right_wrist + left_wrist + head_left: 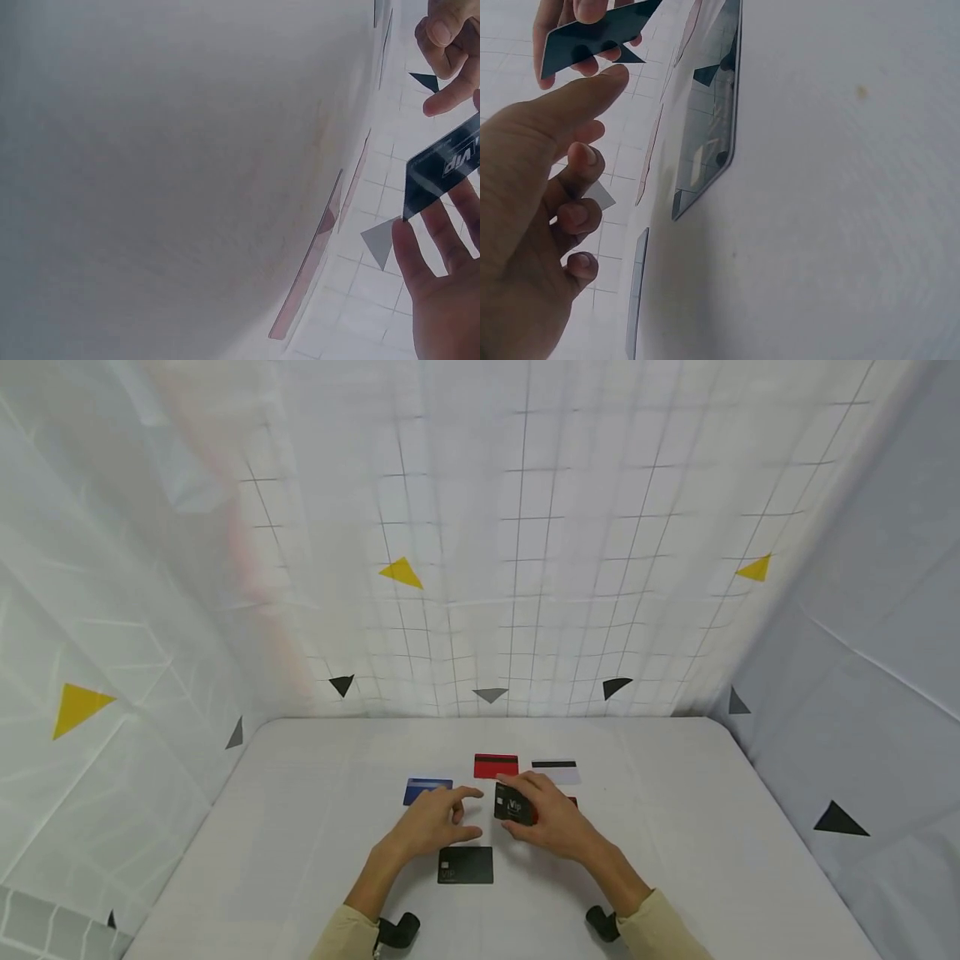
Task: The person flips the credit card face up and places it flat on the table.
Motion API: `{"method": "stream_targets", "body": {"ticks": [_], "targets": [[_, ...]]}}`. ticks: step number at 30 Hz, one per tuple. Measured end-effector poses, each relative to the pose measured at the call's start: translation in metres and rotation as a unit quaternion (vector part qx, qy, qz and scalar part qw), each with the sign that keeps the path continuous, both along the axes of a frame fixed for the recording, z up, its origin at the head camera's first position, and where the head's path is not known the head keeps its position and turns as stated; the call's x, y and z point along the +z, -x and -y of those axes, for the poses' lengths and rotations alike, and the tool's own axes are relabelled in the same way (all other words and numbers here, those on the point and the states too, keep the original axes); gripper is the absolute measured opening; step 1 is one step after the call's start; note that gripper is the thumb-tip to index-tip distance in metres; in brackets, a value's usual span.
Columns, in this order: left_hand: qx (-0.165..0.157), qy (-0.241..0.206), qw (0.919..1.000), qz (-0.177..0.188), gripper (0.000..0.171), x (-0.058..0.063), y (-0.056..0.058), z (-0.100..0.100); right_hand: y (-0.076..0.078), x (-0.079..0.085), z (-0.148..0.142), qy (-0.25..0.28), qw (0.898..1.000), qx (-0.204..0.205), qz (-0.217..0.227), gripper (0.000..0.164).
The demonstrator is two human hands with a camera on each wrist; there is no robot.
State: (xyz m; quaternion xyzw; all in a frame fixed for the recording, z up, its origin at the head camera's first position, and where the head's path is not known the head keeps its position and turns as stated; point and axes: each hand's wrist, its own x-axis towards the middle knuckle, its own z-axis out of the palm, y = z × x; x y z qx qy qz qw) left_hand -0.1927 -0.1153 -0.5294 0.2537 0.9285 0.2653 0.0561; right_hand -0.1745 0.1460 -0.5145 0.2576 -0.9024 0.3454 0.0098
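Note:
My right hand point(553, 820) grips a black card point(512, 802) marked "Vip", raised above the white table. In the right wrist view the lettering on that held card point(431, 172) faces the camera at a slant, with fingers along its edges. To its left, my left hand point(429, 823) holds nothing; its thumb and index finger are spread apart toward the held card. A second black card point(468, 870) lies flat just below the left hand. Beyond the left fingers is a blue card point(422, 787), partly covered by them.
Farther back lie a red card point(496, 769) with a dark stripe and a white card point(558, 773) with a black stripe. Another red card point(573, 801) is mostly hidden behind the right hand. White sheeting point(480, 610) with coloured triangles surrounds the table point(300, 827).

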Motion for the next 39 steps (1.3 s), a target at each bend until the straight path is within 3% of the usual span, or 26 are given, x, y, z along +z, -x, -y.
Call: {"method": "stream_targets", "body": {"ticks": [5, 14, 28, 39], "targets": [[0.001, -0.002, 1.0, -0.001, 0.062, 0.0, 0.001, 0.0, 0.0, 0.0, 0.002, -0.008, 1.0, -0.027, -0.001, 0.067], [-0.006, -0.014, 0.9998, -0.014, 0.064, 0.001, 0.0, -0.001, 0.0, 0.0, 0.006, -0.069, 0.994, -0.036, -0.07, 0.058], [-0.008, -0.004, 0.9997, -0.022, 0.063, 0.001, -0.002, -0.004, -0.001, -0.002, 0.01, -0.133, 0.987, -0.007, -0.092, 0.06], [-0.005, -0.008, 0.9995, -0.03, 0.066, 0.004, -0.004, -0.007, -0.002, -0.003, 0.011, -0.15, 0.981, -0.003, -0.121, 0.059]]}}
